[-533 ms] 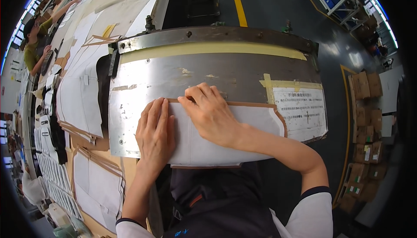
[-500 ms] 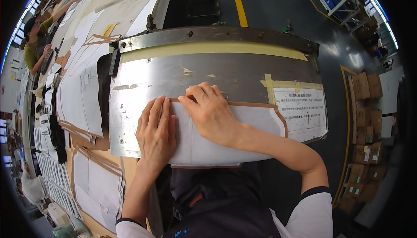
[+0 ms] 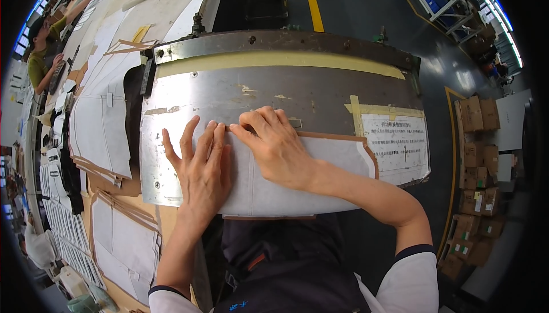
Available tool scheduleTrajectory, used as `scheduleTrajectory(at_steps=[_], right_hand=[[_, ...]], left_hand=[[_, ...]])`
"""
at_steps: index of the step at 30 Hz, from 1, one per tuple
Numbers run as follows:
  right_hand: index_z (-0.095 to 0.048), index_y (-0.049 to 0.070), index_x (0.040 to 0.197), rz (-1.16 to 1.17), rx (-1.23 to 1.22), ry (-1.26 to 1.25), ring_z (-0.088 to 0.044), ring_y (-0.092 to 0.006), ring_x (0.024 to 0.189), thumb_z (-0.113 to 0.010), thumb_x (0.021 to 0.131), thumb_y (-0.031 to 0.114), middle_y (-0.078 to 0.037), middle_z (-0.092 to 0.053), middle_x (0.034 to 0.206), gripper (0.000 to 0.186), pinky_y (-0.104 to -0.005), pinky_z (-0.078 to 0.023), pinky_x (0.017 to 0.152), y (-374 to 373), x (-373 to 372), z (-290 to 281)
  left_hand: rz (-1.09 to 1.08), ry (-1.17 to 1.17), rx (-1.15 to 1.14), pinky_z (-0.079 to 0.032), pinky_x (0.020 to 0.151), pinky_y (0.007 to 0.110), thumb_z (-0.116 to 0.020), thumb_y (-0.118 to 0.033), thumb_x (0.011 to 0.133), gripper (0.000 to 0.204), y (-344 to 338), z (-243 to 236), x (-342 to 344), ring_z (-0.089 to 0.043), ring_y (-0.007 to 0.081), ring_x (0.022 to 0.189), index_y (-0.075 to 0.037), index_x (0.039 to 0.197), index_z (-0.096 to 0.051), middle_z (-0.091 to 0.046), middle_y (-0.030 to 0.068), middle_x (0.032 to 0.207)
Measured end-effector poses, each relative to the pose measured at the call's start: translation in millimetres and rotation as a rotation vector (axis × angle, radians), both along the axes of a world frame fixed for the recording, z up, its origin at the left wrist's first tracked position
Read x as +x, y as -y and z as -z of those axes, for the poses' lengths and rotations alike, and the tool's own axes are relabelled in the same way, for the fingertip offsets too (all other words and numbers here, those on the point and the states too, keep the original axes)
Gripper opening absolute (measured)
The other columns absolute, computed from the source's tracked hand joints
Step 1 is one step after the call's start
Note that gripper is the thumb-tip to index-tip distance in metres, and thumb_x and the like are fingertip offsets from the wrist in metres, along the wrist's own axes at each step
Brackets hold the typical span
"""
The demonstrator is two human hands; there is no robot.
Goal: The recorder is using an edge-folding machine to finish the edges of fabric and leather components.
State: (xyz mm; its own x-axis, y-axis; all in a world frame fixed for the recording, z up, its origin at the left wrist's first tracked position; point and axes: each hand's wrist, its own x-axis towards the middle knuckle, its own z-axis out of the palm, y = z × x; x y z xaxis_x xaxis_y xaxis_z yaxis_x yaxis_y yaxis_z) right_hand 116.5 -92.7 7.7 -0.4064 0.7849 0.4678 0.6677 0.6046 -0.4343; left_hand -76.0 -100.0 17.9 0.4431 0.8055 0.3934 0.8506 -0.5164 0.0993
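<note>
A pale grey fabric piece (image 3: 320,170) lies on a brown card template (image 3: 334,136) on a steel work plate (image 3: 274,93). My left hand (image 3: 200,167) rests flat on the left part of the fabric, fingers spread. My right hand (image 3: 277,144) crosses over beside it, fingertips bent and pressing along the fabric's upper edge. Neither hand holds anything lifted. A strip of yellow tape (image 3: 274,60) runs along the back of the plate.
A printed paper sheet (image 3: 397,147) is taped to the plate's right end. Stacks of cut fabric pieces and card patterns (image 3: 103,130) cover the long table at left. Another person (image 3: 43,56) works at far left. Cardboard boxes (image 3: 474,158) stand on the floor at right.
My left hand has shifted slightly and spread its fingers wider on the fabric. My right hand stays at the upper edge.
</note>
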Motion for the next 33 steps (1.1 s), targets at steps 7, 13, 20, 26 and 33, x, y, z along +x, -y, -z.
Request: scheduleTrajectory(at_steps=[7, 13, 20, 26, 33], right_hand=[[-0.065, -0.006, 0.123, -0.039, 0.071, 0.067, -0.053, -0.0301, 0.110, -0.061, 0.078, -0.006, -0.013, -0.058, 0.117, 0.045, -0.0435, -0.042, 0.094, -5.0, -0.5, 4.7], [-0.065, -0.009, 0.115, -0.057, 0.169, 0.074, -0.054, -0.0308, 0.109, -0.062, 0.075, 0.001, -0.015, -0.059, 0.112, 0.041, -0.0408, -0.042, 0.095, -10.3, -7.3, 8.1], [-0.064, -0.008, 0.120, -0.036, 0.165, 0.114, -0.055, -0.0296, 0.111, -0.062, 0.078, -0.002, -0.013, -0.059, 0.116, 0.042, -0.0422, -0.043, 0.097, -3.3, 1.6, 8.3], [-0.064, -0.008, 0.118, 0.002, 0.240, 0.193, -0.055, -0.0301, 0.110, -0.064, 0.079, 0.003, -0.015, -0.059, 0.113, 0.040, -0.0419, -0.043, 0.098, 23.8, 59.6, 2.6], [-0.062, -0.009, 0.122, 0.157, 0.105, 0.345, -0.057, -0.0340, 0.115, -0.063, 0.080, -0.001, -0.016, -0.060, 0.117, 0.043, -0.0481, -0.043, 0.102, 85.8, 150.9, -20.1]], left_hand=[[0.008, -0.003, -0.005, -0.012, 0.125, 0.063, -0.062, -0.002, 0.092, 0.045, -1.5, 2.8, -1.4, -0.047, 0.0318, 0.141, -0.005, 0.137, -0.062, -0.064, 0.0076, 0.134], [0.015, 0.108, -0.052, -0.007, 0.125, 0.061, -0.057, 0.006, 0.091, 0.062, -1.9, 4.1, -0.4, -0.051, 0.0295, 0.135, 0.001, 0.152, -0.045, -0.065, 0.0104, 0.125], [0.035, 0.002, -0.029, -0.007, 0.125, 0.063, -0.058, 0.008, 0.083, 0.066, 1.1, 2.4, -2.9, -0.053, 0.0293, 0.132, -0.006, 0.147, -0.056, -0.064, 0.0085, 0.132], [0.031, -0.077, 0.015, -0.007, 0.125, 0.066, -0.059, 0.008, 0.081, 0.066, 3.9, 1.6, -0.6, -0.052, 0.0294, 0.133, -0.009, 0.145, -0.059, -0.061, 0.0082, 0.137], [0.059, -0.147, -0.011, -0.008, 0.125, 0.067, -0.058, 0.007, 0.085, 0.065, 5.8, -5.1, 5.0, -0.051, 0.0312, 0.135, -0.013, 0.147, -0.057, -0.057, 0.0145, 0.137]])
